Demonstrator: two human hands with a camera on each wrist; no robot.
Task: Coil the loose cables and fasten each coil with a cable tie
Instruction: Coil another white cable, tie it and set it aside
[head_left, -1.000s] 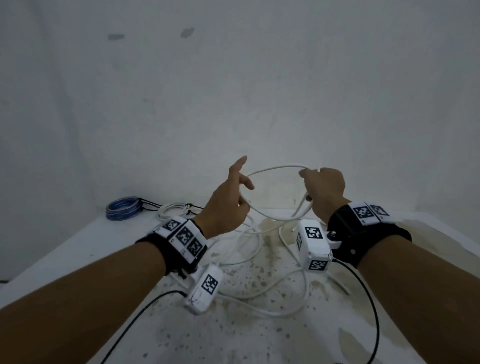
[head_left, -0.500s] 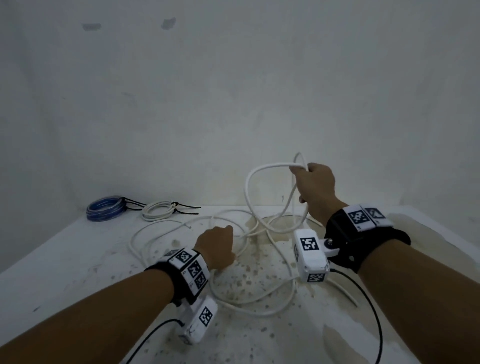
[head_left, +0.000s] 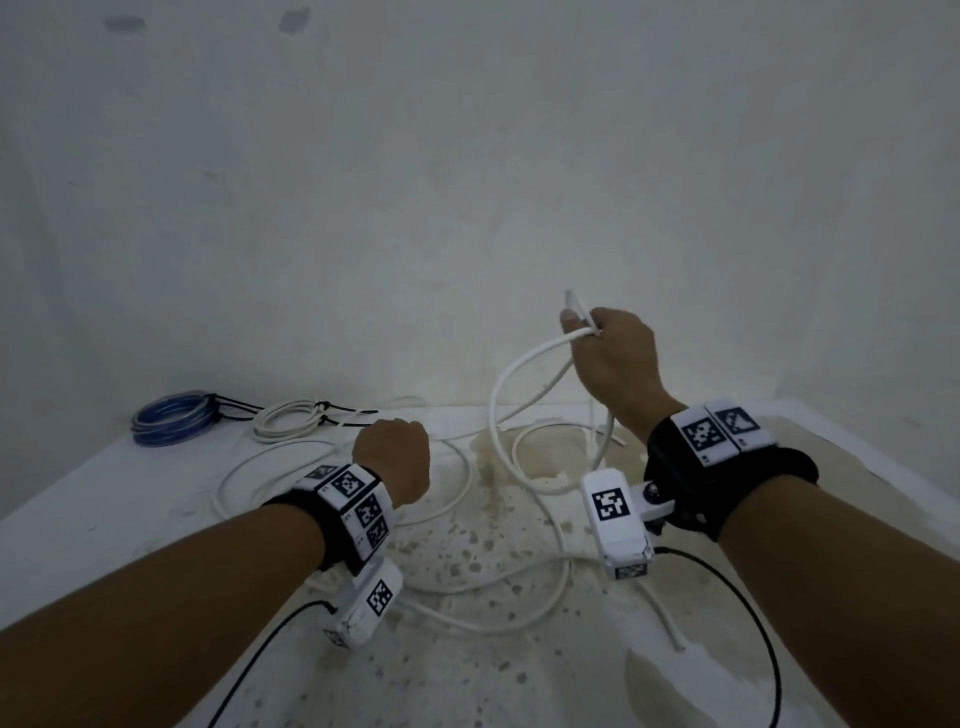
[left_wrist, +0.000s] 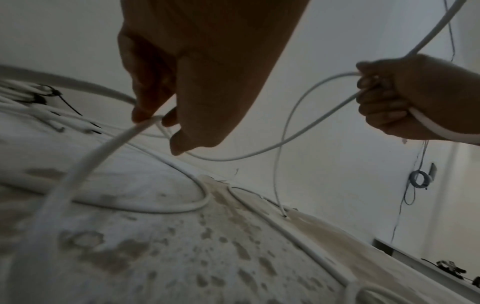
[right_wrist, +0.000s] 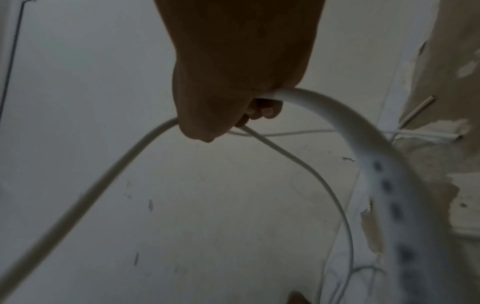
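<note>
White cable (head_left: 498, 415): loose, sprawling in several loops across the stained tabletop (head_left: 156, 519), with 1 raised loop hanging from the right hand down to the surface. One cut end (head_left: 569, 297) is sticking up just above that hand.

Right hand (head_left: 615, 358): lifted above the tabletop, near the wall (head_left: 467, 182); its grip is clenching around the gathered strands of the cable, fingers (left_wrist: 381, 115) curling round them, as the left wrist view is showing. In the right wrist view the cable (right_wrist: 337, 115) is passing out from under the curled fingers and arcing downward.

Left hand (head_left: 395, 457): low, close over the tabletop, well apart from the right hand; its fingertips (left_wrist: 140, 115) are pinching a stretch of the same cable (left_wrist: 109, 144) just above the surface.

Blue coil (head_left: 169, 425): lying at the far left of the tabletop, tied with a black cable tie (head_left: 228, 402).

White coil (head_left: 288, 420): lying just beside the blue coil, also bound with black ties (head_left: 332, 408) whose tails are pointing right.

Wrist units: 1 white camera box hanging under each wrist, each trailing a black lead.
</note>
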